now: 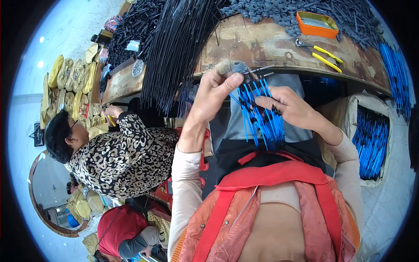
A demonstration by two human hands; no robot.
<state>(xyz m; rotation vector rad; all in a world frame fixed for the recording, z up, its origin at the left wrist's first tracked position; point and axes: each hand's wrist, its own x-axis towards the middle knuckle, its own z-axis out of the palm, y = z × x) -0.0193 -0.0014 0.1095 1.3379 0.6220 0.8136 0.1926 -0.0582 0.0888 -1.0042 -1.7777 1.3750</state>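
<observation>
My left hand (208, 96) is closed, thumb and forefinger pinching a small grey ribbed sleeve (239, 67). Beside it, my right hand (293, 108) grips a bundle of thin blue cables (266, 126) with black fittings near their upper ends. The cables hang down in front of my lap, and thin metal ends stick out at the top close to my left thumb. A beige cover wraps a finger of my left hand. Whether the sleeve sits on one of the cables cannot be made out.
Pliers with yellow handles (326, 57) and an orange tin (317, 25) lie on the worn wooden table (244, 41). Grey sleeves (266, 11) are heaped behind; long black cables (174, 52) overhang its edge. A sack of blue cables (371, 139) stands right. Left sits a co-worker (126, 153).
</observation>
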